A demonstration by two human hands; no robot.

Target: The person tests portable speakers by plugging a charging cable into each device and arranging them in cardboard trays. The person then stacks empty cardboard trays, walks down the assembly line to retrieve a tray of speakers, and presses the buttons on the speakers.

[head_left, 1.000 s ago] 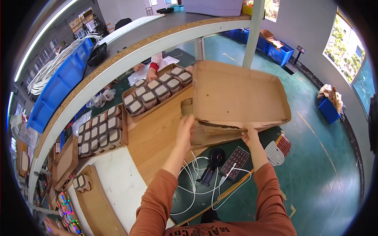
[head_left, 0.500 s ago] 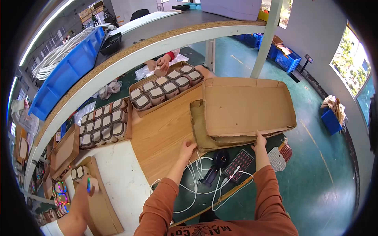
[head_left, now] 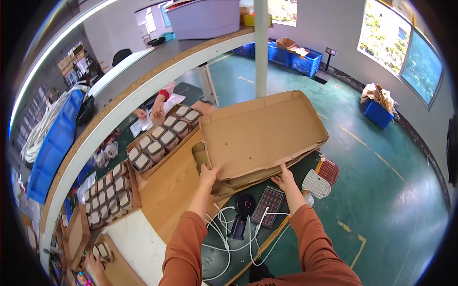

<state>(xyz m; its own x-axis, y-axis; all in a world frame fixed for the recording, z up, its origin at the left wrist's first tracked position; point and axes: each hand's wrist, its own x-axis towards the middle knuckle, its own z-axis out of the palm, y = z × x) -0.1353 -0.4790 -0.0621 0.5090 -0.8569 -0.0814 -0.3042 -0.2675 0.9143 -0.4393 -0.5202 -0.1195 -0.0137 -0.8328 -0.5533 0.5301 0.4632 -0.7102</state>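
Observation:
Two shallow cardboard trays lie stacked at the right end of the workbench. The upper cardboard tray [head_left: 262,131] is empty inside; part of the lower cardboard tray [head_left: 200,155] shows at its left. My left hand [head_left: 208,177] grips the stack at its near left corner. My right hand [head_left: 285,178] holds the near edge, thumb on top and fingers below. Just in front of the stack are a black round-headed device [head_left: 244,205] and a black charging station [head_left: 268,206] with white cables.
Two boxes of lidded containers [head_left: 164,138] [head_left: 109,196] stand left on the wooden board [head_left: 169,195]. A co-worker's hands [head_left: 157,107] are behind them, another co-worker's hand [head_left: 94,263] at lower left. A shelf post [head_left: 261,52] rises behind the trays.
The view has turned right. My left hand has moved from beside the lower tray's near edge onto the stack's left corner. The co-worker at lower left has drawn the arm back.

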